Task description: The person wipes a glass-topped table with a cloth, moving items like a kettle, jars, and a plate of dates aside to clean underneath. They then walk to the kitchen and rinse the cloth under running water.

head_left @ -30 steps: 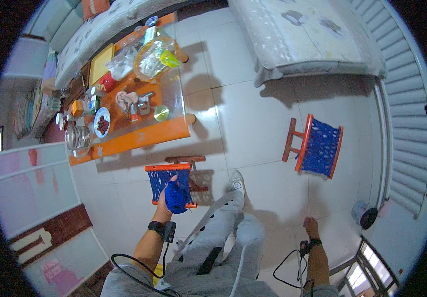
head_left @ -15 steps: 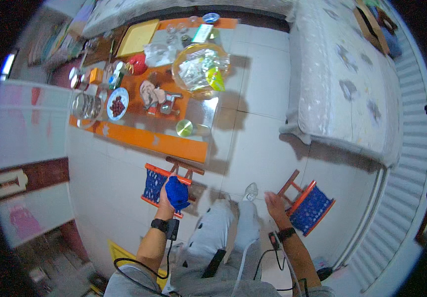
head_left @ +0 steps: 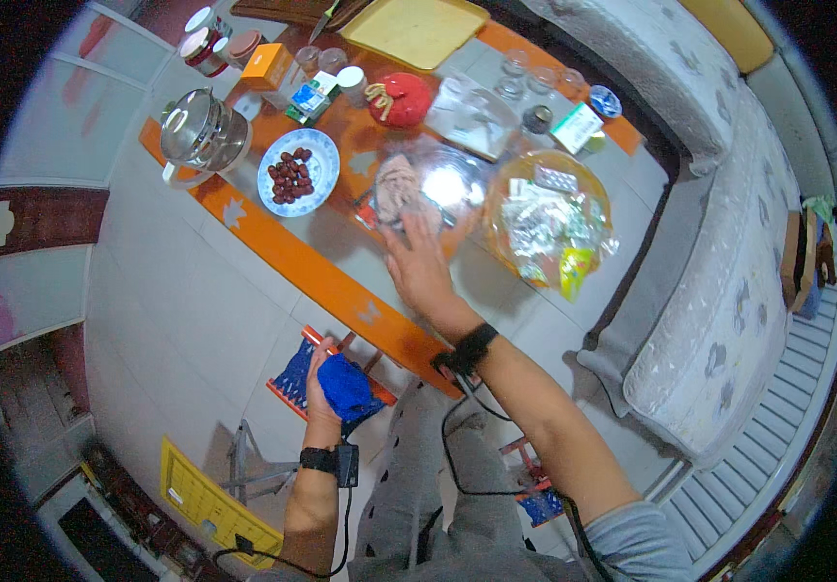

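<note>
Head view has the right hand [head_left: 421, 270], fingers loosely apart, nearer the pinkish cloth [head_left: 397, 182], which lies on the counter [head_left: 297, 274] at its fingertips, contact unclear, long axis running away, while the left hand [head_left: 318, 388] clutches a blue bundle [head_left: 347, 388].

- A hard white glare sits on the bench's [head_left: 297, 262] top, toward its right edge.
- The floor [head_left: 176, 310] off its near edge is pale, dimming toward the lower left.
- Straight edges bow near the rim; the corners go black.
</note>
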Demonstrator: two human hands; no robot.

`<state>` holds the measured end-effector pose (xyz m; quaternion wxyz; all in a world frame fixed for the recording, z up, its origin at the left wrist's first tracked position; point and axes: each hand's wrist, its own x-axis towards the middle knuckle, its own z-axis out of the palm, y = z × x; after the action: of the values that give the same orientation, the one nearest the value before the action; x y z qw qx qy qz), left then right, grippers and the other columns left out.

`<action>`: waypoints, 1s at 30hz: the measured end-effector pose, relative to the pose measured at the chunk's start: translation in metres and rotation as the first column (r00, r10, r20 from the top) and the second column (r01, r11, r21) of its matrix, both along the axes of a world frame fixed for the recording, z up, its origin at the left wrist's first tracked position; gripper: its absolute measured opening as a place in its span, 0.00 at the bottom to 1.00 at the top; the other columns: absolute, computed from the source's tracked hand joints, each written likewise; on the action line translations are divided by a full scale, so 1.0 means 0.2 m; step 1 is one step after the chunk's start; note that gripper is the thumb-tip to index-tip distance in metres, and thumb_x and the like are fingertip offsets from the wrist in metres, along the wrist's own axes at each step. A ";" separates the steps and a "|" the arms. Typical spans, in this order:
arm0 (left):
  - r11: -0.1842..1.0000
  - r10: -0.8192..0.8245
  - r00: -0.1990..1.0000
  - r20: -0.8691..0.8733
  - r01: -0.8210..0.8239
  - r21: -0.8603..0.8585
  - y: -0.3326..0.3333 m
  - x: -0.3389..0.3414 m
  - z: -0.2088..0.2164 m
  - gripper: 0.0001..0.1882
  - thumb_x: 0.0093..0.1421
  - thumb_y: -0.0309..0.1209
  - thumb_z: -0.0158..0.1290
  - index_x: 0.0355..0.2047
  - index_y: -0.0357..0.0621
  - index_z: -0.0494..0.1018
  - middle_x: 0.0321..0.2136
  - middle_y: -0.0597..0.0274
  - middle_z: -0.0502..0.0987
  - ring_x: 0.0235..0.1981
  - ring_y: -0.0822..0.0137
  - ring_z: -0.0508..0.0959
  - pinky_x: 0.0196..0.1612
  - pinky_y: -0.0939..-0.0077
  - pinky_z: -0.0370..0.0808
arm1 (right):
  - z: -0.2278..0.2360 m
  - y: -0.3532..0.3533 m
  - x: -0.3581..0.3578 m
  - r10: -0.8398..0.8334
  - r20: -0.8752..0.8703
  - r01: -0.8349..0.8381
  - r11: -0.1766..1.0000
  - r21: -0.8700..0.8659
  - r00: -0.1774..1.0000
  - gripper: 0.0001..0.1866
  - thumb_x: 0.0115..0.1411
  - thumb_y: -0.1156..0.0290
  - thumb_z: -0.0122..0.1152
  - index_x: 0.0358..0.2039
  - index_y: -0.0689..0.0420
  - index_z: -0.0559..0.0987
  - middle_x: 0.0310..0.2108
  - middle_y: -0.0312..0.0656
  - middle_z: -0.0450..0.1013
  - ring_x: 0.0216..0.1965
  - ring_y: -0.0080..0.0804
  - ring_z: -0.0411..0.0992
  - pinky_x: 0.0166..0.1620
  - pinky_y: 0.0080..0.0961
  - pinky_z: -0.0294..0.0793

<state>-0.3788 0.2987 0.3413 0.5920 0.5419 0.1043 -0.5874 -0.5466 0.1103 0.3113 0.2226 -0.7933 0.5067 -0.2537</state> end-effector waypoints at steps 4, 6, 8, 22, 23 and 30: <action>1.000 0.018 1.000 0.021 -0.019 0.022 -0.24 0.22 -0.04 0.16 0.65 0.35 0.44 0.52 0.45 0.65 0.25 0.62 0.74 0.24 0.68 0.76 0.27 0.73 0.78 | -0.28 -0.35 0.20 -0.084 -0.213 0.090 0.996 0.021 0.973 0.27 0.59 0.68 0.51 0.60 0.51 0.62 0.64 0.53 0.51 0.66 0.50 0.48 0.64 0.41 0.50; 0.997 0.000 1.000 0.002 0.000 0.079 -0.33 0.28 -0.07 0.17 0.65 0.37 0.44 0.52 0.46 0.65 0.26 0.62 0.75 0.24 0.67 0.76 0.28 0.73 0.78 | -0.39 -0.53 0.20 -0.039 -0.314 0.056 0.997 0.045 0.949 0.24 0.62 0.70 0.48 0.60 0.52 0.62 0.64 0.53 0.52 0.65 0.52 0.49 0.64 0.40 0.53; 0.992 -0.039 0.998 0.045 0.033 0.120 -0.38 0.32 -0.09 0.18 0.65 0.38 0.45 0.52 0.46 0.65 0.27 0.61 0.75 0.24 0.66 0.76 0.28 0.74 0.78 | -0.47 -0.69 0.15 -0.099 -0.080 0.096 0.994 -0.045 0.992 0.21 0.64 0.70 0.42 0.58 0.54 0.63 0.61 0.53 0.57 0.61 0.51 0.56 0.62 0.38 0.56; 0.984 -0.060 0.985 -0.159 0.085 0.154 -0.40 0.31 -0.31 0.20 0.65 0.47 0.42 0.49 0.49 0.66 0.35 0.64 0.71 0.36 0.65 0.74 0.39 0.69 0.75 | -0.53 -0.74 0.48 0.011 -0.101 -0.025 0.990 -0.139 0.995 0.20 0.58 0.71 0.49 0.51 0.58 0.68 0.58 0.51 0.61 0.59 0.50 0.58 0.60 0.41 0.59; 0.980 -0.065 0.987 -0.147 0.090 0.176 -0.42 0.30 -0.28 0.22 0.64 0.48 0.44 0.50 0.48 0.65 0.35 0.63 0.71 0.36 0.64 0.76 0.38 0.69 0.76 | -0.53 -0.72 0.49 0.199 -0.127 -0.211 0.974 -0.087 0.972 0.19 0.57 0.71 0.49 0.51 0.57 0.69 0.58 0.50 0.61 0.58 0.49 0.59 0.60 0.42 0.59; 0.975 -0.140 0.990 0.031 0.132 0.181 -0.56 0.28 -0.13 0.26 0.61 0.52 0.47 0.54 0.51 0.65 0.40 0.60 0.70 0.36 0.65 0.77 0.36 0.70 0.78 | -0.48 -0.85 0.05 -0.292 0.069 0.286 0.955 0.084 0.954 0.21 0.55 0.73 0.51 0.52 0.56 0.70 0.58 0.50 0.61 0.58 0.50 0.59 0.62 0.40 0.56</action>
<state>-0.3234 0.1866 0.3157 0.5015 0.6113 0.1066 -0.6028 -0.5374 -0.0588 0.2144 0.2319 -0.6911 0.6169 -0.2967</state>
